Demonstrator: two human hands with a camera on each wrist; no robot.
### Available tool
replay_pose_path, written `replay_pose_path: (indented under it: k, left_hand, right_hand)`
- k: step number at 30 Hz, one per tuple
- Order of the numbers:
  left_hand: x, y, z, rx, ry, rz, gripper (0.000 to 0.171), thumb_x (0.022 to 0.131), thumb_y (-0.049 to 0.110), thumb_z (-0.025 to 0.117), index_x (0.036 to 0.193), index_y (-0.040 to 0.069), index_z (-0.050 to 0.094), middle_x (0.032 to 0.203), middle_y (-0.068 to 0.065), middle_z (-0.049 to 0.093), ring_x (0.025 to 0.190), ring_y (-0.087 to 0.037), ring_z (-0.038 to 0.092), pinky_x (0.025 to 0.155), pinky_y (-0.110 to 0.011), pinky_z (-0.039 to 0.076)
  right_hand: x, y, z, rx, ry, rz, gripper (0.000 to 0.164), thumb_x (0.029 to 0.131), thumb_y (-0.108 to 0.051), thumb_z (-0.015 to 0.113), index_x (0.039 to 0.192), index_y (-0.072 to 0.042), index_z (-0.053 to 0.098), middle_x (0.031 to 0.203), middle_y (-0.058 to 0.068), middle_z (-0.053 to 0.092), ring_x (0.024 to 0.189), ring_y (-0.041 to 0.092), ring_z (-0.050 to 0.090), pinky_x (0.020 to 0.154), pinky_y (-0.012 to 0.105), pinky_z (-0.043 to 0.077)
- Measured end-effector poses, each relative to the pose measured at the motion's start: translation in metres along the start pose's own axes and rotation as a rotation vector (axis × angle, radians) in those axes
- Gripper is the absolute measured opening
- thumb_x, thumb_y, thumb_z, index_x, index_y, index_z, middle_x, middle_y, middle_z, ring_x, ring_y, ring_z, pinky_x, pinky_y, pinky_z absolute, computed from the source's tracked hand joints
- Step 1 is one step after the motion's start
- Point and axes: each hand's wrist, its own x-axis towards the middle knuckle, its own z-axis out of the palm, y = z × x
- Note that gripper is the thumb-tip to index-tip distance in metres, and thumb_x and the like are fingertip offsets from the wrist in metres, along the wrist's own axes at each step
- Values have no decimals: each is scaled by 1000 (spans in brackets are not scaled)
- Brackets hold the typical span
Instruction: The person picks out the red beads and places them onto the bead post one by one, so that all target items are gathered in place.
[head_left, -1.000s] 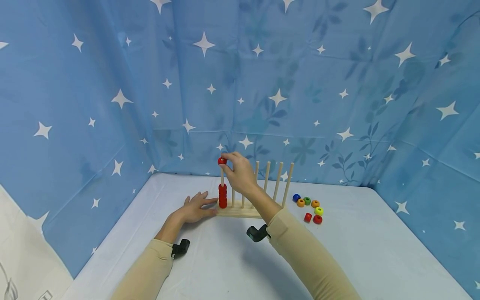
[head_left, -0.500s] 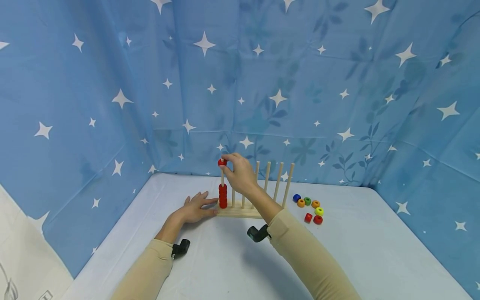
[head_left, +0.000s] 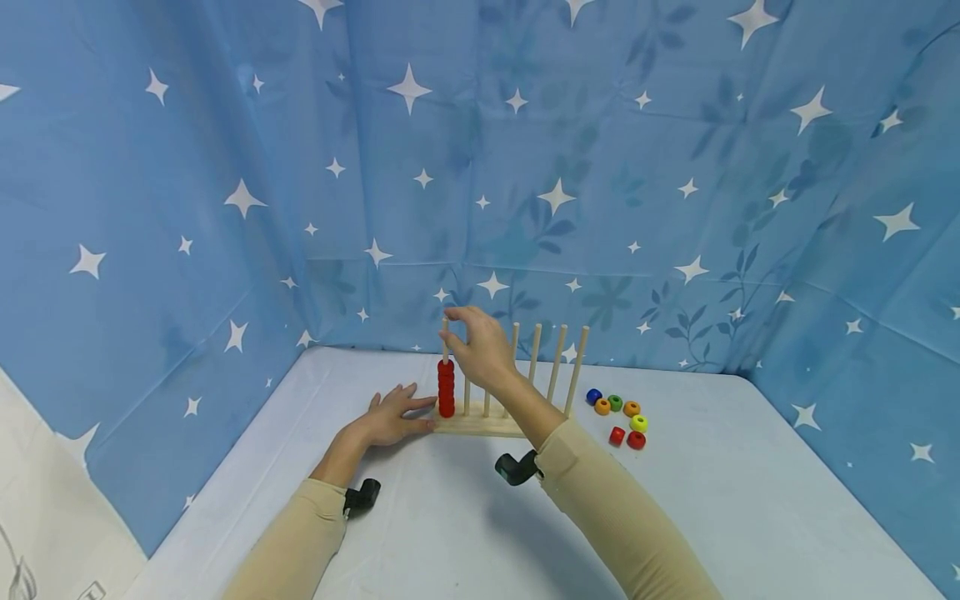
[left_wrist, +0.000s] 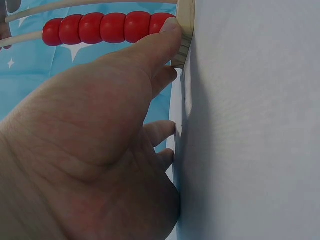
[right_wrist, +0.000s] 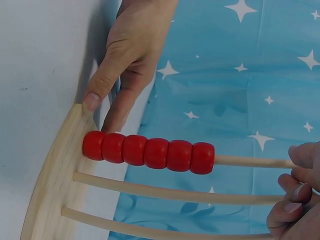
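Six or so red beads, several in a stack (head_left: 446, 389), sit on the leftmost peg of a wooden bead rack, whose base (head_left: 480, 426) stands on the table. My left hand (head_left: 385, 417) lies at the base's left end, fingers spread, with its thumb (left_wrist: 170, 37) against the wood beside the lowest bead. At the top of the same peg (right_wrist: 250, 161) is my right hand (head_left: 482, 346), thumb and forefinger parted around the peg tip and no bead between them. In the right wrist view the other fingers (right_wrist: 287, 212) are bent below the tip.
Several more bare pegs (head_left: 557, 362) rise from the rack to the right. Loose beads lie right of it on the white table (head_left: 720, 483): a blue bead (head_left: 594, 397), a green bead (head_left: 615, 403), a yellow bead (head_left: 638, 423), orange ones and a red bead (head_left: 637, 440). A starry blue curtain (head_left: 525, 167) hangs behind.
The red bead that my right thumb and forefinger pinched at the peg's top has been let go and dropped onto the stack. My left hand has stayed in place.
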Motion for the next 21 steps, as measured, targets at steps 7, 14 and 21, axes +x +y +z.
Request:
replay_pose_path:
  k: [7, 14, 21]
  left_hand:
    - [0, 1, 0, -10, -5, 1, 63, 99, 51, 66, 155, 25, 53, 172, -21, 22, 161, -46, 7, 123, -73, -3]
    - [-2, 3, -1, -13, -6, 0, 62, 99, 50, 66, 154, 24, 54, 172, -21, 22, 161, -46, 7, 123, -72, -3]
    - [-2, 1, 0, -5, -8, -2, 62, 100, 50, 66, 154, 24, 54, 172, -21, 22, 161, -46, 7, 124, -72, -3]
  right_hand:
    - [-1, 1, 0, 14, 36, -32, 36, 103, -20, 67, 137, -9, 66, 133, 8, 69, 104, 29, 69, 101, 46, 55]
    - [-3, 2, -1, 56, 128, -113, 30, 102, -13, 68, 130, -7, 70, 127, 8, 71, 66, 14, 51, 74, 33, 55]
    - [-7, 2, -7, 118, 178, -136, 27, 102, -16, 68, 128, -8, 71, 124, 9, 71, 54, 12, 45, 51, 25, 44]
